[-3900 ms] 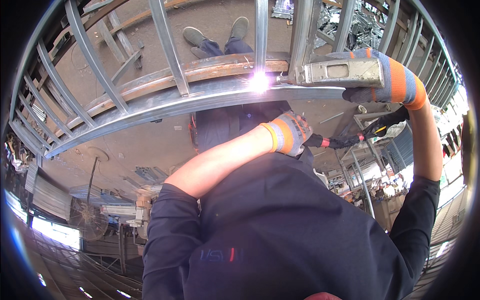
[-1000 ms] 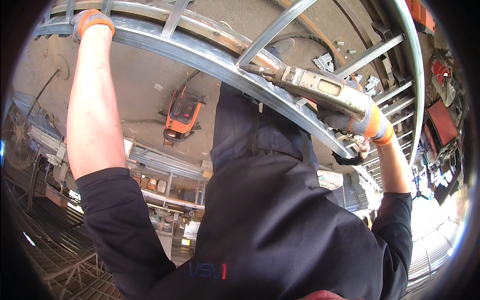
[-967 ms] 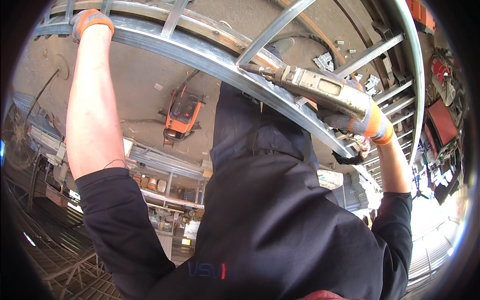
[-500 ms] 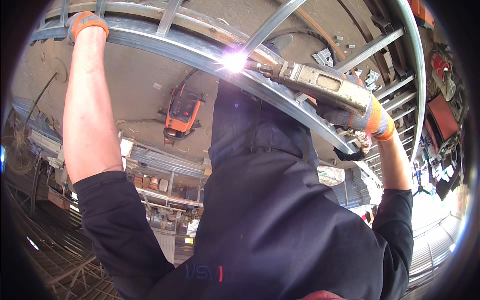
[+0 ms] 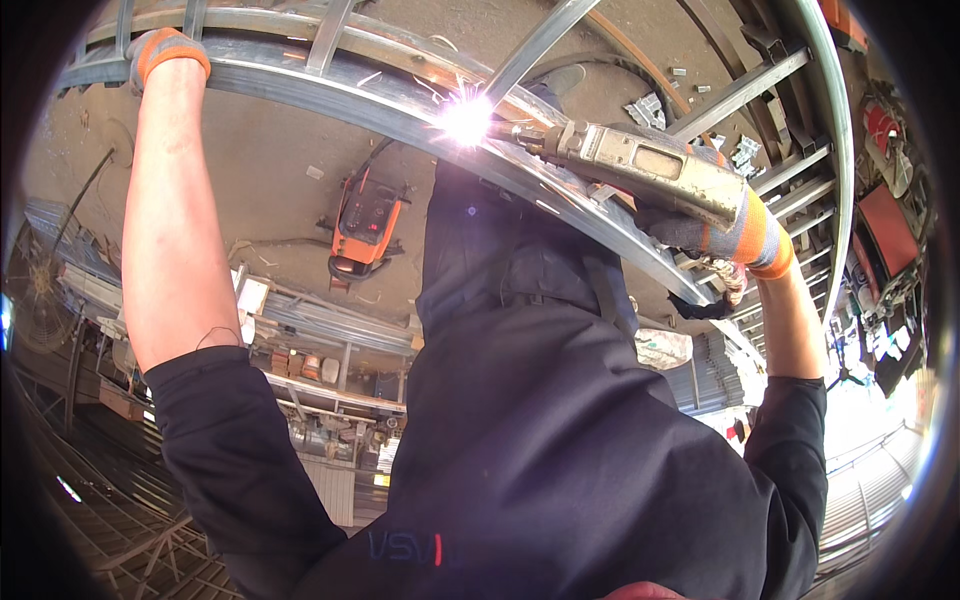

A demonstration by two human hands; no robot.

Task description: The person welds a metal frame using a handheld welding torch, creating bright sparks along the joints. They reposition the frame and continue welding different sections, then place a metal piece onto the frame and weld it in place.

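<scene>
My left hand [image 5: 168,58], in a grey and orange knit glove, is closed over the steel rail [image 5: 340,98] of a metal frame at the upper left. In a matching glove, my right hand [image 5: 725,228] wraps round a boxy, worn metal welding torch [image 5: 645,168]. The torch's nozzle points left at the rail. A bright white-violet arc burns at its tip, where a slanted crossbar [image 5: 540,48] meets the rail. Small sparks fly off around it. Glare hides the joint itself, and the torch covers some of my right fingers.
An orange and black machine [image 5: 365,232] sits on the floor below the rail. Metal offcuts [image 5: 648,112] lie beyond the frame. A curved steel tube [image 5: 838,150] with several crossbars rises at the right. Shelving with stacked metal stock [image 5: 340,318] stands at the lower left.
The arc stays at the same joint, with more sparks flying off it now. My left hand and the frame have shifted slightly left. The torch has hardly moved.
</scene>
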